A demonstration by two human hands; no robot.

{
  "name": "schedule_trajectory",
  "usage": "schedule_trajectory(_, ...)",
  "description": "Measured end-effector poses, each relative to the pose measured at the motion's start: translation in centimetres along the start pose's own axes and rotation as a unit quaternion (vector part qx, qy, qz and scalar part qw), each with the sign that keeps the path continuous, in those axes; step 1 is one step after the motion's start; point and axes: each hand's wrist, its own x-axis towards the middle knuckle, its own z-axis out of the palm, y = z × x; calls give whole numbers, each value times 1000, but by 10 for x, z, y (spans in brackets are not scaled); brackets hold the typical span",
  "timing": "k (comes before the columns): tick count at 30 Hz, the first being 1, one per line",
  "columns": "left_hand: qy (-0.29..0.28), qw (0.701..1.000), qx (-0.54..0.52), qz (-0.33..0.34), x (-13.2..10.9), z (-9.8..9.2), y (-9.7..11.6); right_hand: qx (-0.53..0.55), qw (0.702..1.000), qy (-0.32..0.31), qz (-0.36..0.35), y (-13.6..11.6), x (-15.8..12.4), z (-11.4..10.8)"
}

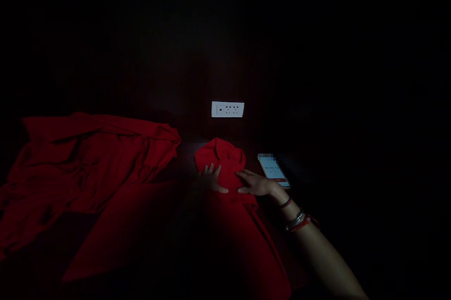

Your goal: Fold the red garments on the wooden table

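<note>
A red garment [230, 175] lies spread in front of me, its far end rounded like a hood. Both my hands rest on that upper part. My left hand [212, 181] has its fingers apart and lies flat on the left side of the cloth, a ring on one finger. From the right, my right hand [256, 184] reaches onto the cloth with its fingers stretched out, near the left thumb. One sleeve-like panel [109, 229] of red cloth stretches toward the lower left. Deep shadow hides my left forearm and much of the garment's lower part.
Another heap of crumpled red cloth [105, 150] lies to the left. A phone [274, 172] with a lit timer screen lies just right of my right hand. On the dark wall behind is a white socket plate [228, 109]. The surroundings are mostly black.
</note>
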Motion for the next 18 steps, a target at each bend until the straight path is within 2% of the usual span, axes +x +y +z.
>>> schedule_trajectory(4, -22, 1000, 3, 5, -4, -5, -3, 15, 998, 0, 62, 9, -14, 24)
schedule_trajectory(6, -1, 1000, 12, -9, -11, -4, 3, 17, 998, 32, 49, 12, -21, 24)
schedule_trajectory(7, 33, 999, 22, -10, -17, -1, 8, 16, 998, 61, 31, 12, -26, 21)
schedule_trajectory(9, 145, 988, 55, 17, -31, 11, 19, 13, 991, 132, 9, 7, -42, 15)
schedule_trajectory(11, 258, 959, 87, 81, -46, 29, 28, 4, 986, 162, 44, -5, -63, 14)
schedule_trajectory(12, 288, 946, 96, 115, -52, 39, 31, -6, 985, 157, 77, -12, -72, 16)
schedule_trajectory(15, 311, 928, 108, 174, -64, 62, 28, -42, 977, 146, 149, -36, -91, 32)
schedule_trajectory(18, 343, 921, 101, 153, -69, 71, 19, -27, 962, 217, 161, -47, -88, 53)
